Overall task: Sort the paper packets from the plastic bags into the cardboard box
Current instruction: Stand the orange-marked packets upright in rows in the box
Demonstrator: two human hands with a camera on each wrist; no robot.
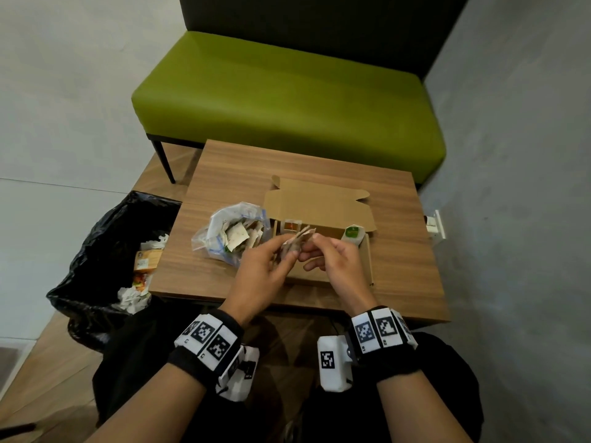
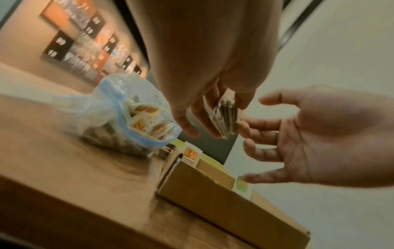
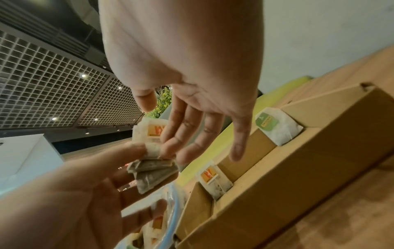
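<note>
Left hand: the left hand [image 1: 267,265] is up over the near edge of the open brown cardboard box [image 1: 323,219]. Its thumb and fingers are bent round a small bunch of pale paper packets [image 1: 295,239] and pinch them tight.
Right hand: the right hand [image 1: 332,260] is just beside the left one. Its fingers [image 3: 192,134] are nearly straight and spread, and the tips touch the top of the bunch. I cannot tell if it has hold of a packet.
Bunch in the hands: the top packet has an orange and yellow label [image 3: 156,130]. The ones under it are grey and crumpled.
Box: it sits in the middle of the brown wooden table [image 1: 243,167] with its lid flap folded back. One white packet with an orange label [image 1: 291,226] stands up at the left end inside. One white packet with a green label [image 1: 352,233] stands up at the right end.
Bag: a clear plastic bag with a blue zip edge [image 1: 228,230] lies on the table, touching the left side of the box. Its mouth is open and more paper packets are in it.
Floor on the left: a black bin bag [image 1: 105,251] with crumpled paper and wrappers in it.
Behind the table: a green padded bench [image 1: 287,97].
</note>
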